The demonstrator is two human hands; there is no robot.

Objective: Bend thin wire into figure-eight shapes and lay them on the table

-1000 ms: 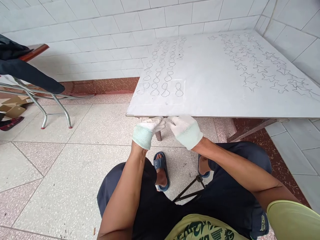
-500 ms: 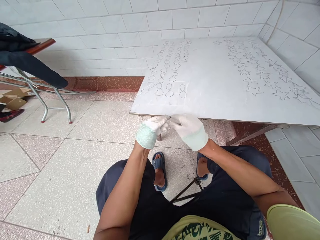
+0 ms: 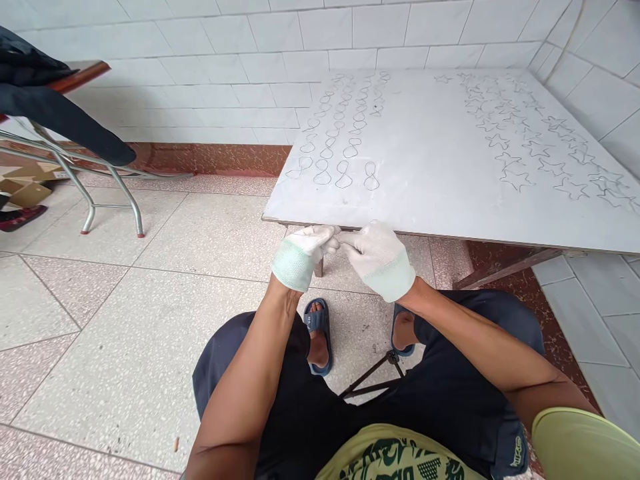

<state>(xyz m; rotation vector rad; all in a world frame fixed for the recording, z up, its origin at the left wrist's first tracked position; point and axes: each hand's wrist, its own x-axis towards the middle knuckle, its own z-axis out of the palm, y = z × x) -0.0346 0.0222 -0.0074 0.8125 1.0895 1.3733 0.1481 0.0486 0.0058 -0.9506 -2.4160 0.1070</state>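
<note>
My left hand, in a white glove with a pale green cuff, is at the front edge of the white tabletop. Its fingers are pinched together. My right hand, gloved alike, meets it fingertip to fingertip, also pinched. Whatever lies between the fingers is too small and covered to make out. Just beyond my hands, thin wire figure-eights lie in rows on the left part of the tabletop. Wire star shapes are spread over its right part.
A folding table with metal legs stands at the left, dark cloth hanging off it. Cardboard lies beneath. A white tiled wall runs behind. Between my sandalled feet is a dark folding stand leg.
Both hands stay together at the table edge, with the fingers shifted slightly. My view has tilted a little, so the tabletop shapes appear slightly higher and further right.
</note>
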